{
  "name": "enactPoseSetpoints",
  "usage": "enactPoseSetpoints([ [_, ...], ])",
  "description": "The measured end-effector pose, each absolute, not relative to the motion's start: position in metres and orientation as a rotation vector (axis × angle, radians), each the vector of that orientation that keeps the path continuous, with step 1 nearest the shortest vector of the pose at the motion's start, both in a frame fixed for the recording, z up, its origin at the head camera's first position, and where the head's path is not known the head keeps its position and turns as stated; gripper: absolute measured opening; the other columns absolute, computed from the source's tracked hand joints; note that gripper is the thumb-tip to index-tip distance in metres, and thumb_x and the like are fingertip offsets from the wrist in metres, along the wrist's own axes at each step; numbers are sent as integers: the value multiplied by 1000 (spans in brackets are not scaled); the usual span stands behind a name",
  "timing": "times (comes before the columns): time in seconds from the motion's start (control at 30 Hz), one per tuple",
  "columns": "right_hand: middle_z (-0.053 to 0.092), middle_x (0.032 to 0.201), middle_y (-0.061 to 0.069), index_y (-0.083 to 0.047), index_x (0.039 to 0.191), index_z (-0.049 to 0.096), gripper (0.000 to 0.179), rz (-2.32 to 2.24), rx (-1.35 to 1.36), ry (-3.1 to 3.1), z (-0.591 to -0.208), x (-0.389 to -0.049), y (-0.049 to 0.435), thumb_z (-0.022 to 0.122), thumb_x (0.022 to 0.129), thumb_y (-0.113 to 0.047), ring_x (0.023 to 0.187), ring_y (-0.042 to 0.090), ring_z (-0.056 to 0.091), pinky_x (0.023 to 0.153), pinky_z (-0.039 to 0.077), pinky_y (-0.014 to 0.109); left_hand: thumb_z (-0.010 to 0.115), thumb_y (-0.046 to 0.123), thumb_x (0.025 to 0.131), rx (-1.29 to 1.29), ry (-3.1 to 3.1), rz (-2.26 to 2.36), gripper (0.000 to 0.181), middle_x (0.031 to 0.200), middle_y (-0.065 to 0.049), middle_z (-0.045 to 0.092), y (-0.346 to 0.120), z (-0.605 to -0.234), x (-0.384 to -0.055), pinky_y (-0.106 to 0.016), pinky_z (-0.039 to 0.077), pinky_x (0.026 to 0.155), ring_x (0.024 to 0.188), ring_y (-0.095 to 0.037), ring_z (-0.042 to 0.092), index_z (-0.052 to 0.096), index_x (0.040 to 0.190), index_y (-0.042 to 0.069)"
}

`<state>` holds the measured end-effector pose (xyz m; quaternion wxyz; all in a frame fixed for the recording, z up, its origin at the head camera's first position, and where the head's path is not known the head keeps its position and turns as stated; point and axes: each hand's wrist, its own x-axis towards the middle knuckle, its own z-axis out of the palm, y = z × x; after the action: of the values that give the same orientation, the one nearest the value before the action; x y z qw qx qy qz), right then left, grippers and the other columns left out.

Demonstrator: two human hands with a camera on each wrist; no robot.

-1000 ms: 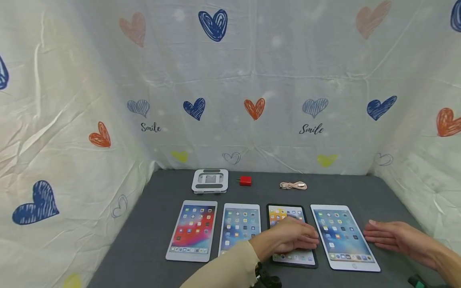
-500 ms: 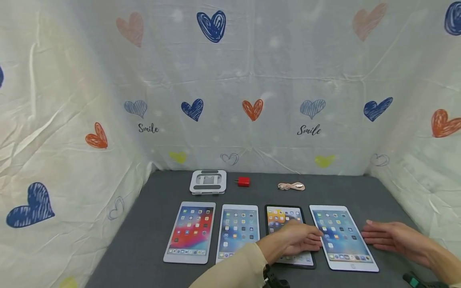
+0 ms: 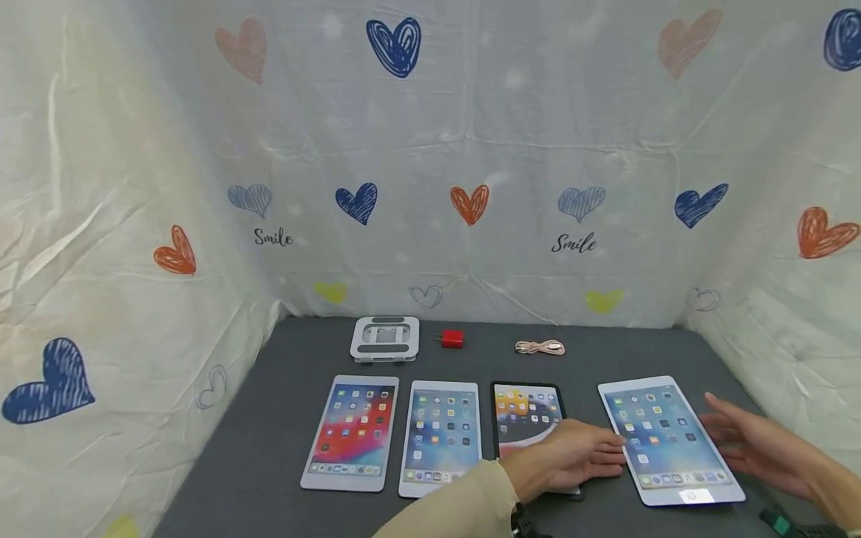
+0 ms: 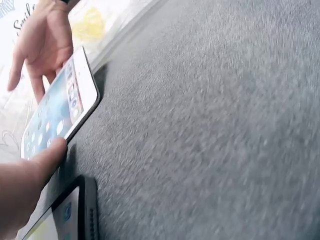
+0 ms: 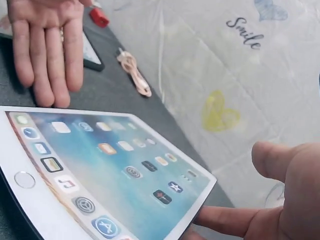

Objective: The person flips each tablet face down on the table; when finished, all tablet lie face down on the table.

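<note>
A white tablet (image 3: pixel 666 433) with a lit blue home screen is held up between two hands at the right of the head view, its shadow visible under it in the left wrist view. Straight fingertips of the left hand (image 3: pixel 572 456) meet its left edge. On the other side, the right hand (image 3: pixel 760 448) has fingers extended under the right edge, while its thumb stands apart from the tablet in the right wrist view. Beneath the left hand lies a black-framed tablet (image 3: pixel 528 418), partly hidden by that hand and forearm.
Two more white tablets, one with a red screen (image 3: pixel 353 433) and one with a blue screen (image 3: pixel 442 430), lie to the left. Behind the row are a folded white-and-grey stand (image 3: pixel 385 340), a red charger plug (image 3: pixel 452 339) and a coiled pink cable (image 3: pixel 540 347). A heart-print curtain (image 3: pixel 403 254) encloses the table.
Both hands have moved to the right with the rightmost white tablet, which has risen off the table. The left hand came across from over the black-framed tablet to its edge.
</note>
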<state>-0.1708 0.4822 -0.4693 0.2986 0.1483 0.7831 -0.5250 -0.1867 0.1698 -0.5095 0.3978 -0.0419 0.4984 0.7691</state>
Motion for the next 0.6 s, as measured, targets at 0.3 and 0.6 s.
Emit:
enactPoseSetpoints([
  [0.3,-2,168,50,24,161,-8,109,-1347,377,2122,-437,-172,467,9,112,-72,152,68,29,119,48,66,63,9,108,65,1245,1938,33,133,-31,73,149,-487,-212,-56,55,116,135,-50,66,69,133,-11],
  [0.6,19,168,48,24,162,10,107,-1255,267,2215,-407,-178,433,17,113,-70,149,60,41,118,50,62,61,20,112,238,1150,1994,35,146,-34,65,133,-438,-225,-59,49,121,143,-53,57,68,131,-9],
])
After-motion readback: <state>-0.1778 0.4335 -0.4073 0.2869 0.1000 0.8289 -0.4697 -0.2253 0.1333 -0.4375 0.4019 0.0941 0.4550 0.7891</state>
